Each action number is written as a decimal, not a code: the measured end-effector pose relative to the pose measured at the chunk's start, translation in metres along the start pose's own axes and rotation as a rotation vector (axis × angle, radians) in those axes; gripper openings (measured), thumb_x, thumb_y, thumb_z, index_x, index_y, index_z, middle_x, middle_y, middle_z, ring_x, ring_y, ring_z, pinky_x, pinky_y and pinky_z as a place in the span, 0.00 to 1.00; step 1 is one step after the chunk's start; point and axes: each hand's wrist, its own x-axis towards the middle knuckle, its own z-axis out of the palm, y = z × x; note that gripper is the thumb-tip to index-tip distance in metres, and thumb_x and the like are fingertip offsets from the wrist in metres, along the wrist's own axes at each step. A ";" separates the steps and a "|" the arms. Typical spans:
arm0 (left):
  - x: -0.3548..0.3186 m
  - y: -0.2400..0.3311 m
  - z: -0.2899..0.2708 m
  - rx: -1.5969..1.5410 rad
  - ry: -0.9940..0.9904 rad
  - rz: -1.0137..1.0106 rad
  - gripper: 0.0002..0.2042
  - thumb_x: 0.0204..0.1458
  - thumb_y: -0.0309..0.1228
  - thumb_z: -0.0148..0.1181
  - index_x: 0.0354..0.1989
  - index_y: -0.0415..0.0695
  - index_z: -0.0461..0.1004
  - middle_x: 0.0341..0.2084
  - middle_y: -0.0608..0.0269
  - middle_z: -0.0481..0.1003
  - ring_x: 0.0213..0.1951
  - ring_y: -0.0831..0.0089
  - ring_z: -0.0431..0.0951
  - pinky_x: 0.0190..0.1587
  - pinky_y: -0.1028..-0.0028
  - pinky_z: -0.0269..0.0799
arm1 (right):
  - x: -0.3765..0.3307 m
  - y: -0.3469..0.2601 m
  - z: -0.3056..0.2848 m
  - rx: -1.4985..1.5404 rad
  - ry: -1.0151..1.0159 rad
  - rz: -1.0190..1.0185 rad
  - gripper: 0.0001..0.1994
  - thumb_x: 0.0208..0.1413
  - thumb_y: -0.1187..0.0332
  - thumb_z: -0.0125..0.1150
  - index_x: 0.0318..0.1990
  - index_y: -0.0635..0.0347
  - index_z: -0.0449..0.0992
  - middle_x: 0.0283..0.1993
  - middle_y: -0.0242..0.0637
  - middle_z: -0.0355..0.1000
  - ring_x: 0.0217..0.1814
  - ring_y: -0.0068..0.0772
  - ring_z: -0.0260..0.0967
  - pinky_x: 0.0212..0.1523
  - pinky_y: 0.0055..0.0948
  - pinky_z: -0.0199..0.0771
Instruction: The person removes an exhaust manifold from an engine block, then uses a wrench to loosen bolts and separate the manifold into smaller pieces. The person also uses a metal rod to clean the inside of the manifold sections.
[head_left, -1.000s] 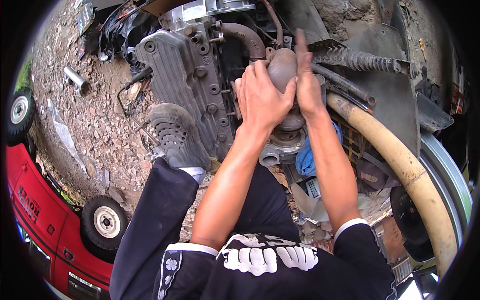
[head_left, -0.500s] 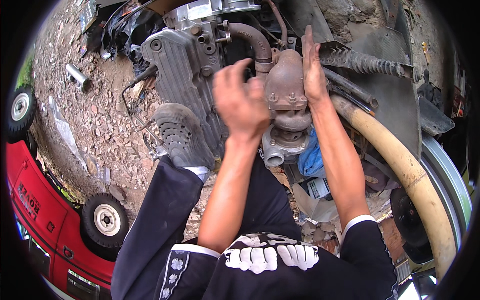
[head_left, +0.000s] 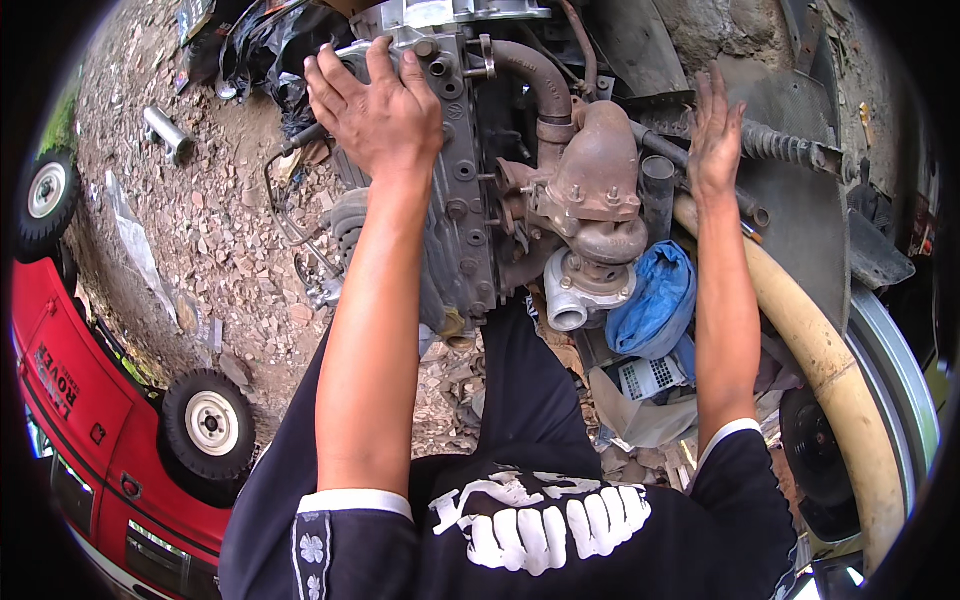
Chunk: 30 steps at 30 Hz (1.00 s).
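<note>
A grimy engine lies in front of me, with a brown, rusty turbocharger mounted at its right side. A bent rusty pipe joins the turbocharger at the top, and a silver round housing forms its lower end. My left hand is open, fingers spread, over the upper part of the engine's ribbed cover; whether it touches is unclear. To the turbocharger's right, apart from it, my right hand is raised with fingers stretched and nothing held. My left shoe is partly hidden behind my left forearm.
A blue plastic bag sits right of the turbocharger, above a light keypad-like device. A thick yellowish pole curves down the right side. Dark pipes lie near my right hand. A loose metal cylinder rests on gravel; a red vehicle stands left.
My left hand has moved left and up from beside the turbocharger to over the engine cover. My right hand has moved right, away from the turbocharger. The view has shifted slightly.
</note>
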 end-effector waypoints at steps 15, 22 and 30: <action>0.004 0.011 -0.009 0.042 -0.069 -0.034 0.18 0.64 0.43 0.49 0.58 0.55 0.75 0.68 0.44 0.55 0.73 0.46 0.48 0.72 0.51 0.45 | -0.006 0.063 0.046 0.251 0.067 0.190 0.33 0.73 0.45 0.39 0.71 0.67 0.61 0.73 0.49 0.60 0.77 0.38 0.54 0.76 0.37 0.49; 0.021 0.010 -0.014 0.119 -0.144 0.013 0.18 0.58 0.45 0.55 0.52 0.52 0.78 0.60 0.44 0.62 0.66 0.41 0.56 0.69 0.47 0.48 | -0.037 0.094 -0.021 0.248 0.042 0.564 0.37 0.68 0.39 0.45 0.70 0.62 0.62 0.68 0.51 0.67 0.72 0.48 0.61 0.71 0.47 0.59; 0.023 0.001 -0.017 0.068 -0.156 0.019 0.17 0.59 0.45 0.53 0.50 0.52 0.78 0.58 0.47 0.65 0.66 0.48 0.56 0.67 0.46 0.45 | -0.076 0.157 0.037 0.463 -0.109 0.769 0.25 0.72 0.54 0.46 0.66 0.64 0.65 0.58 0.46 0.75 0.58 0.37 0.75 0.59 0.35 0.75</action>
